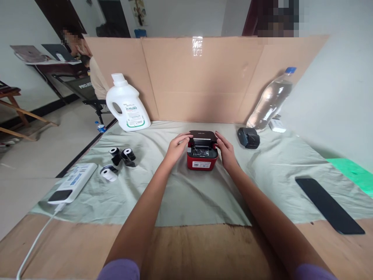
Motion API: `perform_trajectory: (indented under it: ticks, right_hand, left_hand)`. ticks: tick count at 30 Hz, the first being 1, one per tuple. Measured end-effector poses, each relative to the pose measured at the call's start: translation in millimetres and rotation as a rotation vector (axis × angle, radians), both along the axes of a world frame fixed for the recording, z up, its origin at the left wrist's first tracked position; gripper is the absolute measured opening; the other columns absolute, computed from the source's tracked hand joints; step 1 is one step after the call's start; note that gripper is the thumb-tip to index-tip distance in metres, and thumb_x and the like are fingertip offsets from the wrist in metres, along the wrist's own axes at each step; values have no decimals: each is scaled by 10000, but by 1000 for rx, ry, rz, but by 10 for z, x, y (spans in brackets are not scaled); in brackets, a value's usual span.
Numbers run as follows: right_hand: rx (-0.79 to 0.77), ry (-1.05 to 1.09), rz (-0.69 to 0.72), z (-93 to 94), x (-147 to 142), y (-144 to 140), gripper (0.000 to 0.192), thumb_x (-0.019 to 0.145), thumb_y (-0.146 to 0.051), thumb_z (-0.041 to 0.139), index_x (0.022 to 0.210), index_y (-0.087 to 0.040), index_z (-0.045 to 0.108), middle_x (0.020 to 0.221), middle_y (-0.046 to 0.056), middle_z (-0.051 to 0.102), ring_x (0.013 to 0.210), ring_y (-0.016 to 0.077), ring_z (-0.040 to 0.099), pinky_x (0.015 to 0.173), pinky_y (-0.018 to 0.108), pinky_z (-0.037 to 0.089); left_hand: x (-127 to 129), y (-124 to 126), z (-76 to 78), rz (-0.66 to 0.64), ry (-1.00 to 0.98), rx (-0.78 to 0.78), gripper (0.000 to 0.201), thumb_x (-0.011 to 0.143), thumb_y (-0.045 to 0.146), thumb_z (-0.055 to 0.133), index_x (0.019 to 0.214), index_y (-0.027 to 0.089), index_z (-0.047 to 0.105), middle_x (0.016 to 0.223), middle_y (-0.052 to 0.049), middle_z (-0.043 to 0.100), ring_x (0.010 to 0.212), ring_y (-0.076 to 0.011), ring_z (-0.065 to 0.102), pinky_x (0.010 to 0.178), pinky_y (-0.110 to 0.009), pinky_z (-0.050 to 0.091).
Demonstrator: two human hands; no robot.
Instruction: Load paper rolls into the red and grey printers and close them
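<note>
Cardboard walls back your bench [204, 202]; your left hand [176, 147] and right hand [225, 152] clasp the red printer [202, 158] mid-bench, lid up.

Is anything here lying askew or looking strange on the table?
The rolls left of the red printer lie scattered, tipped at different angles. The printer's lid stands open between the left hand and the right hand. Nothing is spilled or broken.
</note>
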State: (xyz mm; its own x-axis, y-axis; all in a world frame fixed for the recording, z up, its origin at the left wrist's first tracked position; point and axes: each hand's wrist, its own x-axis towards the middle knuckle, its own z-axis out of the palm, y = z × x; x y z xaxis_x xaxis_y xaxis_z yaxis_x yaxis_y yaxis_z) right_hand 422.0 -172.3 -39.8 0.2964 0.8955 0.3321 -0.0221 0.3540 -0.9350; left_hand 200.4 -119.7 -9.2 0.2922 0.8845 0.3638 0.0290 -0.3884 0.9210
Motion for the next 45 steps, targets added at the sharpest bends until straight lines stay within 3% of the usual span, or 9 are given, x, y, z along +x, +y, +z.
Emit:
perform_trajectory:
  ticks: [4, 8, 18, 25, 29, 33, 36, 41, 45]
  right_hand:
    - [93, -159, -49, 104, 10, -44, 321, 877, -470, 650, 1161, -342, 730, 1324, 11, 661, 1305, 252, 542, 1122, 465, 406]
    - [160, -220, -90, 113, 3, -66, 274, 892, -450, 643, 1118, -338, 749, 1270, 24, 685, 1243, 258, 581, 1117, 486, 405]
    - [209, -364, -101, -64, 61, -169, 236, 929, -432, 577, 950, -325, 786, 1157, 45, 729, 1106, 273, 628, 1108, 532, 373]
    - [196, -325, -85, -82, 8, -225, 245, 926, -456, 568, 1005, -324, 759, 1252, 43, 686, 1210, 270, 583, 1119, 495, 381]
    - [196, -338, -43, -95, 16, -255, 327, 914, -501, 562, 1128, -317, 726, 1384, 45, 609, 1264, 289, 545, 1123, 491, 367]
    - [157, -332, 13, -117, 39, -254, 483, 862, -569, 596, 1275, -322, 646, 1486, 46, 519, 1126, 292, 588, 1022, 484, 445]
    - [159, -339, 35, -158, 54, -233, 596, 831, -605, 615, 1353, -318, 585, 1506, 49, 494, 1118, 292, 579, 1009, 472, 455]
    - [172, -328, 37, -246, 76, -182, 751, 770, -624, 675, 1420, -283, 515, 1471, 76, 518, 1189, 316, 549, 1021, 477, 452]
    - [177, -436, 45, -260, 78, -181, 875, 731, -576, 739, 1486, -263, 427, 1490, 109, 479, 1266, 341, 501, 1055, 496, 432]
  left_hand:
    - [-58, -46, 40, 43, -23, 157, 255, 928, 364, 566, 1039, 261, 770, 1179, -42, 719, 1196, -222, 604, 1055, -351, 434]
    - [-116, -84, 64, 87, 21, 166, 271, 923, 409, 573, 992, 251, 782, 1133, -48, 743, 1154, -234, 625, 1031, -364, 453]
    - [-82, -150, -201, 71, 106, 249, 306, 944, 386, 517, 773, 221, 710, 906, -67, 696, 987, -221, 663, 881, -337, 486]
    - [-59, -158, -222, 94, 86, 165, 262, 901, 401, 574, 748, 222, 691, 987, -76, 695, 1003, -223, 629, 897, -338, 468]
    - [-68, -166, -158, 73, 116, 169, 247, 924, 384, 540, 829, 228, 706, 1089, -73, 686, 1021, -219, 619, 897, -342, 473]
    - [-27, -209, -12, 13, 253, 284, 159, 883, 328, 613, 952, 266, 743, 1280, -53, 627, 1229, -254, 515, 1096, -397, 377]
    - [32, -247, 82, -35, 358, 324, 189, 839, 305, 675, 1008, 294, 757, 1303, -27, 627, 1289, -283, 448, 1154, -430, 315]
    - [143, -232, 95, 85, 350, 241, 132, 857, 280, 648, 868, 287, 779, 1184, -48, 662, 1235, -301, 477, 1145, -471, 318]
    - [222, -164, 44, 154, 255, 155, 86, 822, 249, 691, 790, 256, 770, 1144, -74, 645, 1246, -286, 511, 1149, -449, 330]
